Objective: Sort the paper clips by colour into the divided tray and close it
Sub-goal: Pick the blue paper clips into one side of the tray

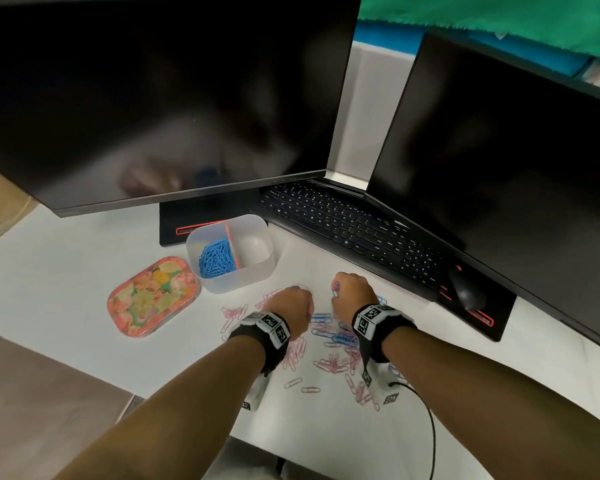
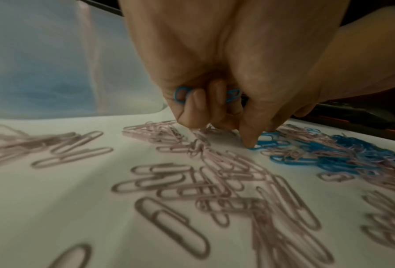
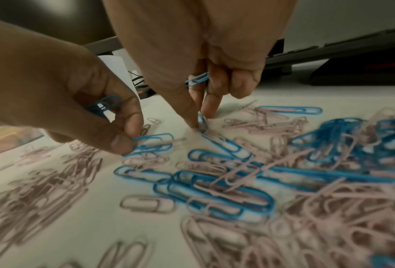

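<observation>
The translucent divided tray (image 1: 243,278) stands behind the hands, with blue clips (image 1: 217,259) in its left compartment and its right compartment (image 1: 253,244) bare. Its floral lid (image 1: 153,296) lies to the left. Pink and blue paper clips (image 1: 329,341) are scattered on the white desk under both hands. My left hand (image 2: 249,139) holds blue clips (image 2: 180,95) in its curled fingers and pinches another blue clip (image 3: 153,143) on the desk. My right hand (image 3: 199,121) keeps one blue clip (image 3: 196,80) in its fingers and pinches a second (image 3: 202,120) off the desk.
Two dark monitors overhang the desk. A black keyboard (image 1: 343,230) and mouse (image 1: 466,292) lie behind and right of the hands. A monitor base (image 1: 187,230) sits behind the tray. A black cable (image 1: 426,427) runs from the right wrist. The desk's left edge is near the lid.
</observation>
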`<state>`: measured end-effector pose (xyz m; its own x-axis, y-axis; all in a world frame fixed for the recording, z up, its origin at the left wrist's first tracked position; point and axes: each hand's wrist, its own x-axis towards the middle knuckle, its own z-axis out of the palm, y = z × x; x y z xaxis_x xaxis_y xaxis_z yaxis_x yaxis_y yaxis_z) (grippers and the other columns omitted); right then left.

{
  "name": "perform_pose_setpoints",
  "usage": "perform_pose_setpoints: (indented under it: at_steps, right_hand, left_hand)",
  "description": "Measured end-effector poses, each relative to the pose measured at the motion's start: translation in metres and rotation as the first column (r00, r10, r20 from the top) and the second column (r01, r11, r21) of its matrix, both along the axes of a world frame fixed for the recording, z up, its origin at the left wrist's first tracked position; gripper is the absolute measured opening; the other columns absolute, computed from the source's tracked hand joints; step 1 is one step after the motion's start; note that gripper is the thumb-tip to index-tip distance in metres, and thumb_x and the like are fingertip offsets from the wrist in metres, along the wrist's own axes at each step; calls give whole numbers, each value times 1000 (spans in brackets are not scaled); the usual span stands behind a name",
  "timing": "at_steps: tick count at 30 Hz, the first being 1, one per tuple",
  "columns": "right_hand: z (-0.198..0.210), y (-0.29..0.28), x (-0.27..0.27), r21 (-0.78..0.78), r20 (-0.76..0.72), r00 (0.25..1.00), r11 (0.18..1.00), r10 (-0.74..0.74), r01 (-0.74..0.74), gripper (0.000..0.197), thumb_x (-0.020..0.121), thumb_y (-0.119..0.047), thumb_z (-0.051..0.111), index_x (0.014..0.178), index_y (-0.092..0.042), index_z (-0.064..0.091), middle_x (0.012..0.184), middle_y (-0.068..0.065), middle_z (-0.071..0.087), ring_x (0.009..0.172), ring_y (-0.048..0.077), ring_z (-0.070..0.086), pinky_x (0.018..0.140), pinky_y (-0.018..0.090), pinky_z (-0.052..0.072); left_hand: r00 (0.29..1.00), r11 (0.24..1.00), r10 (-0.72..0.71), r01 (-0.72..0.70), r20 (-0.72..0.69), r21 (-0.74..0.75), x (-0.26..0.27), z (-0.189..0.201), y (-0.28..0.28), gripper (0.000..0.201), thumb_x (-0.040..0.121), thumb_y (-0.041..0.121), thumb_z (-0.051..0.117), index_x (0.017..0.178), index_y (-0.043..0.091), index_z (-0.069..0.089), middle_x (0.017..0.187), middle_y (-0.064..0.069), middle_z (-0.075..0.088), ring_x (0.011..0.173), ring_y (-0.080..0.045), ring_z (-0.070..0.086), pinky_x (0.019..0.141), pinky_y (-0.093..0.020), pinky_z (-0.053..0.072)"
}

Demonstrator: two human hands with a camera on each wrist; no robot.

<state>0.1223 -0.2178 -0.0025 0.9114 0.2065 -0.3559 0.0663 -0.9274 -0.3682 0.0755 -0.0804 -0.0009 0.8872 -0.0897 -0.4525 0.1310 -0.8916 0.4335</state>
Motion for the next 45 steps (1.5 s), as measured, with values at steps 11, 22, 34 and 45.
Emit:
perform_pose_setpoints:
  at_steps: [11,22,34,45]
  right_hand:
    - [1,-3,0,-14,-147,987,998,-62,60,26,86,0,50,109,-6,61,116,12,62,106,29,60,79,24,45]
    - [44,55,9,502,-688,714,626,-128,596,19,90,-7,42,73,-15,44,59,3,38,42,13,27,40,14,19]
    - [94,177,18,582,-568,821,734,57,351,9,92,-10,46,92,-15,54,82,3,55,79,22,57,82,38,53]
    - [98,103,13,604,-551,823,616,-136,506,21,95,1,43,110,0,59,84,16,55,70,23,53,65,31,51]
  left_hand:
    - [975,956,221,-212,20,-205,-9,10,22,11,83,12,64,76,20,61,88,2,65,84,-16,60,68,-17,42]
    - [574,51,629,-703,-524,-709,-16,62,79,23,86,-2,37,86,7,58,73,-3,43,45,-10,29,40,-19,25]
    - [322,-180,745,-746,-584,-641,6,91,142,18,88,16,45,101,8,54,89,-15,55,76,-27,59,65,-32,52]
    - [467,165,812,-760,-350,-629,12,81,134,20,96,17,48,108,13,63,118,-13,59,107,-29,59,91,-39,51]
